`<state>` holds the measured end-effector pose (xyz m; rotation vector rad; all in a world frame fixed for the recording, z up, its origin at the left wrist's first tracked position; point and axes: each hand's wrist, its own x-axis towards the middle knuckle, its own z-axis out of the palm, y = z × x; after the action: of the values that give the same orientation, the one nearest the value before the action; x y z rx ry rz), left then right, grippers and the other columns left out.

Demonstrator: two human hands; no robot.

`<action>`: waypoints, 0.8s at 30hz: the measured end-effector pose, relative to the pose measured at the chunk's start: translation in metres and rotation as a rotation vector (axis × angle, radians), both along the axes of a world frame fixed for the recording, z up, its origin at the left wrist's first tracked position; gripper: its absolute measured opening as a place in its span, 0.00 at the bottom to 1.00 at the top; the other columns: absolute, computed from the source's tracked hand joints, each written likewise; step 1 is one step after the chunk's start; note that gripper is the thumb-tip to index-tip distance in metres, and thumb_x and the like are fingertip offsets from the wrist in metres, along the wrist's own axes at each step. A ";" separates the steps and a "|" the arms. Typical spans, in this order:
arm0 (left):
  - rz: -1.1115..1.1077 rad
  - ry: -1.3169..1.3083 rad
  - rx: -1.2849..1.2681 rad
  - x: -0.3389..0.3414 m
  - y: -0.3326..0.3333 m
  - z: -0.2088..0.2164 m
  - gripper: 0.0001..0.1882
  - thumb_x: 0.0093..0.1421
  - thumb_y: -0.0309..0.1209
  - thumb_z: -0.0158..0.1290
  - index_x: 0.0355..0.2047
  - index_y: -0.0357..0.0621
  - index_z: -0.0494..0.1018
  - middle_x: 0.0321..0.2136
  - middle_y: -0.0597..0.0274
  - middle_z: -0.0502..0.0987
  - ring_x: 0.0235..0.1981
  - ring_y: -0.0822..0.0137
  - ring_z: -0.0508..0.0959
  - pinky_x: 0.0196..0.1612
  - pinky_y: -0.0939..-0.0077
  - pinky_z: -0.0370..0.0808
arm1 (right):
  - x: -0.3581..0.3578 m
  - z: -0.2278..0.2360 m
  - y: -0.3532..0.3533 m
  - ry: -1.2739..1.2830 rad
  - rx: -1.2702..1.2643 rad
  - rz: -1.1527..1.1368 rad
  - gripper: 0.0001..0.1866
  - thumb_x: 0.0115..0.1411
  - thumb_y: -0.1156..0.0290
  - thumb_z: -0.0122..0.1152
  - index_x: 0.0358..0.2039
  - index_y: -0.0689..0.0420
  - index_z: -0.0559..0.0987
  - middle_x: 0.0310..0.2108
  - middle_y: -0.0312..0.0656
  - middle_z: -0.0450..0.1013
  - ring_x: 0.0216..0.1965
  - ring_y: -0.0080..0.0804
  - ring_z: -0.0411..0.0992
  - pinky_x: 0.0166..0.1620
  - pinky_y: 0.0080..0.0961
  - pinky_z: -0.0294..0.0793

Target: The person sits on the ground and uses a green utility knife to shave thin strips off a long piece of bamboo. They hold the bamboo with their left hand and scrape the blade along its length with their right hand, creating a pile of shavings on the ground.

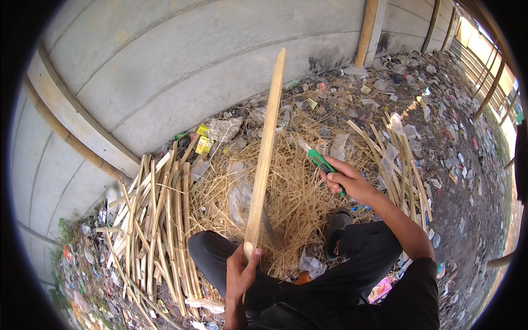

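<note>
While the left hand (240, 275) grips a long pale strip (265, 148) near its lower end at the bottom centre of the head view, the right hand (349, 180) holds a green utility knife (317, 158) right of centre. The left fingers are closed around the strip, thumb along its face; the right fingers are wrapped around the knife handle. The strip stands nearly upright, leaning slightly right, its narrowed tip at the top centre against the grey wall (192, 55). The blade (303, 145) is apart from it.

The work looks well under way: straw-coloured shavings (297, 203) cover the ground in the middle, which suggests that much trimming is done. The held strip seems at least partly shaped, tapering at its upper end, though whether it is finished cannot be judged. A large pile of strips (165, 220) lies at the lower left and a smaller bundle (404, 165) at the right; which of these is worked and which is left to do is unclear.

The strip's lower end is mostly hidden by the left hand. The left forearm (236, 317) is cut off by the bottom edge. Clear plastic (239, 198) behind the strip is hard to make out, and the blade is too small to show its edge clearly.
</note>
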<state>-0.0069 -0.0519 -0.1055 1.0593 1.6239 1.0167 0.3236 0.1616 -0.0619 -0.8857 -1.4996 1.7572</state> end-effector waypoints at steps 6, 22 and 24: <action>-0.038 0.175 0.146 0.010 0.015 0.020 0.20 0.73 0.42 0.63 0.41 0.33 0.77 0.19 0.65 0.77 0.18 0.76 0.75 0.23 0.77 0.75 | -0.020 0.008 -0.021 -0.463 0.824 -0.029 0.18 0.79 0.57 0.57 0.61 0.54 0.76 0.38 0.40 0.76 0.32 0.27 0.76 0.35 0.31 0.75; 0.013 0.443 0.244 0.047 0.035 0.056 0.24 0.66 0.43 0.71 0.33 0.34 0.73 0.20 0.44 0.80 0.21 0.48 0.84 0.26 0.59 0.76 | -0.062 0.011 -0.070 -0.612 1.178 -0.042 0.16 0.74 0.52 0.65 0.55 0.47 0.81 0.34 0.37 0.81 0.23 0.37 0.81 0.23 0.32 0.78; 0.011 0.451 0.269 0.049 0.036 0.055 0.24 0.66 0.43 0.71 0.33 0.35 0.73 0.20 0.43 0.80 0.21 0.48 0.84 0.26 0.59 0.77 | -0.065 0.005 -0.072 -0.561 1.138 -0.076 0.17 0.74 0.52 0.65 0.54 0.48 0.81 0.33 0.36 0.81 0.23 0.37 0.81 0.23 0.32 0.78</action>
<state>0.0418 -0.0162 -0.0504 1.5486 1.8818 1.0770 0.2582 0.0894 -0.0567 -0.7744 -2.3457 0.3567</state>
